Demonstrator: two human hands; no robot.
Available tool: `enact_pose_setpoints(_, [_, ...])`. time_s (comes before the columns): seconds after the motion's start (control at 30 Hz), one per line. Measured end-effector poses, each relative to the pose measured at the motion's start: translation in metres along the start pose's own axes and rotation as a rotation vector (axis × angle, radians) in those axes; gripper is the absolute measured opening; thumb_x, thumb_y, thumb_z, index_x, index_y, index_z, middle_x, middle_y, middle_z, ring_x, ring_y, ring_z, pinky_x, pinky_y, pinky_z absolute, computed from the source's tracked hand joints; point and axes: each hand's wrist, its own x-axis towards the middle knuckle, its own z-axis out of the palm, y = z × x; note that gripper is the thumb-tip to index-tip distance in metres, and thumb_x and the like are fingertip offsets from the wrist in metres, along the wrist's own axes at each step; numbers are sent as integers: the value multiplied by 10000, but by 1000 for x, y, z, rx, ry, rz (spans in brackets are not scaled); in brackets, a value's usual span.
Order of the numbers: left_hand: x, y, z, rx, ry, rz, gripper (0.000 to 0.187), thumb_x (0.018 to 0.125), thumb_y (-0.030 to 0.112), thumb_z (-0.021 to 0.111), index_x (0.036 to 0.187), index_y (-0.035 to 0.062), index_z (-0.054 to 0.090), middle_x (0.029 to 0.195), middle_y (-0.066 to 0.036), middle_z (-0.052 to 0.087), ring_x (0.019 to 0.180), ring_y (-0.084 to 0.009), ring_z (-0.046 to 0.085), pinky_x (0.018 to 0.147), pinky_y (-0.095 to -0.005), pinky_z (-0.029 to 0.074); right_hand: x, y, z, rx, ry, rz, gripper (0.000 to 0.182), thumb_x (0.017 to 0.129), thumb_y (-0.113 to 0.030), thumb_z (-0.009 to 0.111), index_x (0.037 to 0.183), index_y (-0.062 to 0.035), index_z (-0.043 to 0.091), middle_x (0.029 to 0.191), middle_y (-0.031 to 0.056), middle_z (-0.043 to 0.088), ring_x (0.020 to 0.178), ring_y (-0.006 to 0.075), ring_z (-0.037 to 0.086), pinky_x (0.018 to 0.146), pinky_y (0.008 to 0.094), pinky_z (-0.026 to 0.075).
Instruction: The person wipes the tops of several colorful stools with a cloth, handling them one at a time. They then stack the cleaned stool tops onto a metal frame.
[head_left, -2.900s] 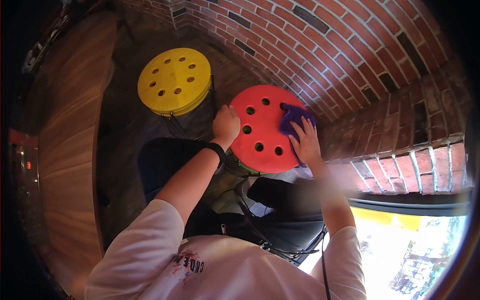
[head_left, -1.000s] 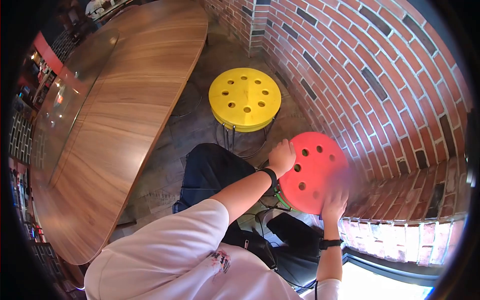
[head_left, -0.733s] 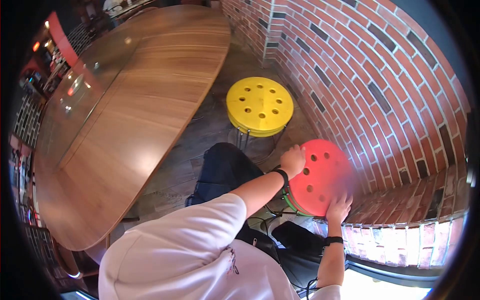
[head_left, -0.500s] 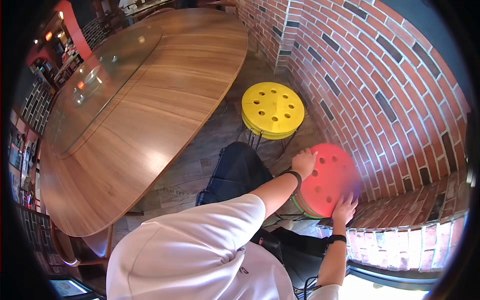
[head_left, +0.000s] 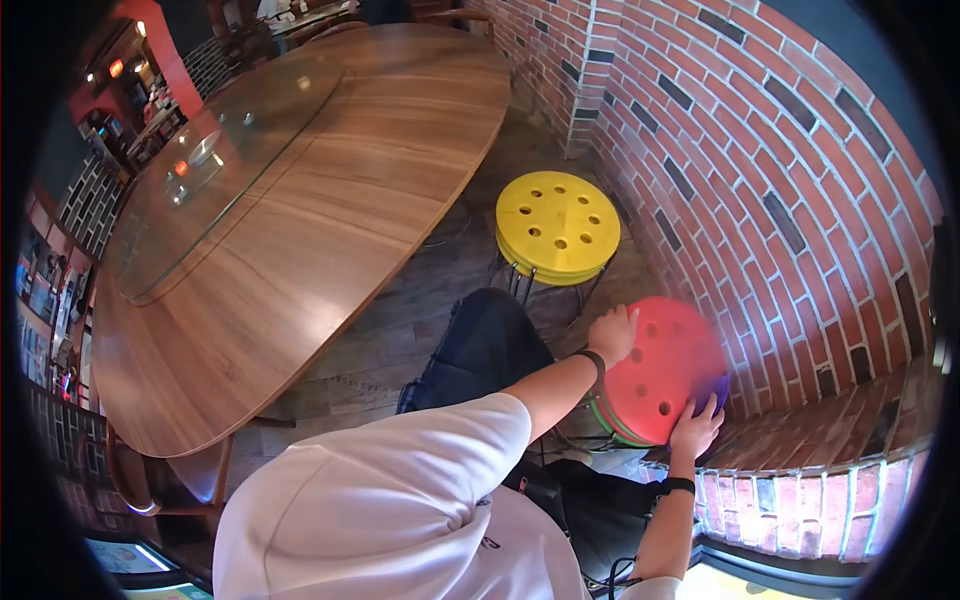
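Note:
A round red stool with holes in its seat sits beside the brick wall, on top of a stack. A green rim shows under its lower left edge and a purple-blue edge at its right. My left hand grips the seat's upper left rim. At the lower right rim, my right hand has its fingers curled over the edge. Its far right side looks blurred. Beyond my knee stands a stack of yellow stools with dark metal legs; neither hand touches it.
A large round wooden table with a glass turntable fills the left. The brick wall curves along the right, with a low brick ledge below. A wooden chair stands at the table's lower left.
The view has shifted slightly, so everything sits a little lower and to the right. My right hand's fingers, spread before, are now more curled at the red stool's rim.

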Motion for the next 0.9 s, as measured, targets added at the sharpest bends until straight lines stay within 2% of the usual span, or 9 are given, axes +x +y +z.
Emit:
enact_pose_setpoints(0.13, [0, 8, -13, -65, -96, -43, 506, 1057, 435, 367, 1042, -12, 606, 1003, -276, 688, 936, -459, 681, 860, -554, 540, 3, 12, 14, 6, 33, 2, 550, 947, -421, 602, 1432, -172, 519, 1426, 268, 469, 1191, 476, 547, 1006, 528, 468])
enact_pose_setpoints(0.23, [4, 0, 3, 25, -9, -9, 497, 1055, 441, 380, 996, 15, 630, 885, -237, 703, 825, -429, 707, 750, -546, 568, 11, 48, 64, -150, 47, -117, 555, 934, -432, 610, 1425, -186, 524, 1429, 257, 472, 1193, 477, 547, 999, 531, 478])
enact_pose_setpoints(0.27, [2, -2, 3, 5, -12, 18, 494, 1055, 441, 378, 966, 22, 623, 870, -236, 702, 825, -431, 707, 757, -552, 566, 0, 5, 6, 26, 18, 31, 558, 929, -440, 613, 1427, -206, 520, 1435, 253, 469, 1203, 481, 540, 992, 533, 482])
enact_pose_setpoints(0.3, [4, -6, 8, 32, -18, 18, 487, 1059, 441, 370, 975, 24, 607, 893, -243, 699, 839, -439, 702, 765, -557, 562, -5, -6, -12, 15, 36, 23, 559, 924, -444, 616, 1428, -222, 518, 1435, 250, 468, 1205, 482, 536, 987, 533, 485])
enact_pose_setpoints(0.37, [6, -5, 5, 65, -76, 36, 465, 1063, 435, 366, 1046, 23, 583, 961, -259, 690, 886, -459, 690, 786, -556, 556, -2, -8, -10, 48, 41, 64, 567, 915, -445, 620, 1428, -225, 517, 1426, 247, 474, 1199, 476, 541, 983, 533, 489])
enact_pose_setpoints(0.6, [10, -9, 11, 14, -16, 76, 508, 1051, 455, 367, 1020, 6, 604, 901, -289, 693, 879, -491, 672, 800, -583, 523, 1, 0, 4, 154, 111, 118, 602, 892, -428, 650, 1432, -201, 512, 1401, 272, 490, 1186, 478, 552, 989, 518, 493])
enact_pose_setpoints(0.8, [27, -13, 10, 51, -176, 134, 538, 1050, 475, 358, 1071, -6, 598, 1005, -322, 677, 979, -496, 648, 891, -570, 498, 2, 5, -5, 312, 26, 287, 696, 867, -464, 683, 1464, -187, 454, 1354, 264, 525, 1154, 470, 572, 973, 522, 501])
enact_pose_setpoints(0.87, [33, -28, 8, 42, -264, 148, 549, 1047, 479, 364, 1099, -14, 600, 1032, -332, 670, 1012, -505, 634, 913, -559, 490, 0, 10, -2, 366, 30, 369, 766, 835, -497, 716, 1458, -145, 444, 1291, 258, 576, 1115, 472, 606, 959, 524, 509])
enact_pose_setpoints(0.9, [37, -28, -2, -5, -332, 155, 569, 1044, 485, 403, 1187, -32, 592, 1071, -283, 691, 1023, -462, 666, 900, -543, 524, 1, 11, -4, 408, 14, 422, 783, 820, -504, 730, 1453, -136, 451, 1268, 257, 598, 1104, 470, 619, 964, 520, 507])
